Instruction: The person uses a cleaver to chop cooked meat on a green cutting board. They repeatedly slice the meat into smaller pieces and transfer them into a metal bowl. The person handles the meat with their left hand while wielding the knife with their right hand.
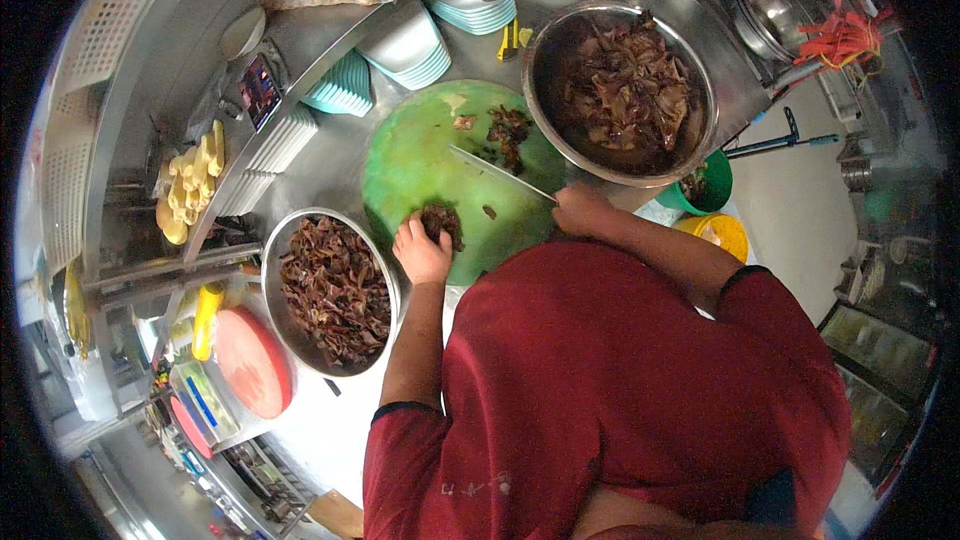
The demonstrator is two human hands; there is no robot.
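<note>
My right hand (585, 210) grips the handle of a knife (501, 174), its blade lying diagonally over a round green cutting board (420, 135). At the board's lower left, my left hand (421, 251) is curled over a small heap of dark brown wood ear fungus (442, 225). Another cluster of dark trimmings (510, 136) sits near the far right of the board, with a pale brown scrap (464, 122) beside it. Cut-looking fungus pieces fill the steel bowl (395, 315) at left. Larger wet pieces lie in the steel basin (529, 75) at right.
Stacked turquoise-and-white dishes (409, 52) line the far side. Near them lies a yellow cutter (508, 41). A phone (260, 92) leans on the left shelf, by peeled pale vegetables (193, 176). A green bin (716, 184) and yellow container (716, 232) stand below right; a pink board (251, 360) sits left.
</note>
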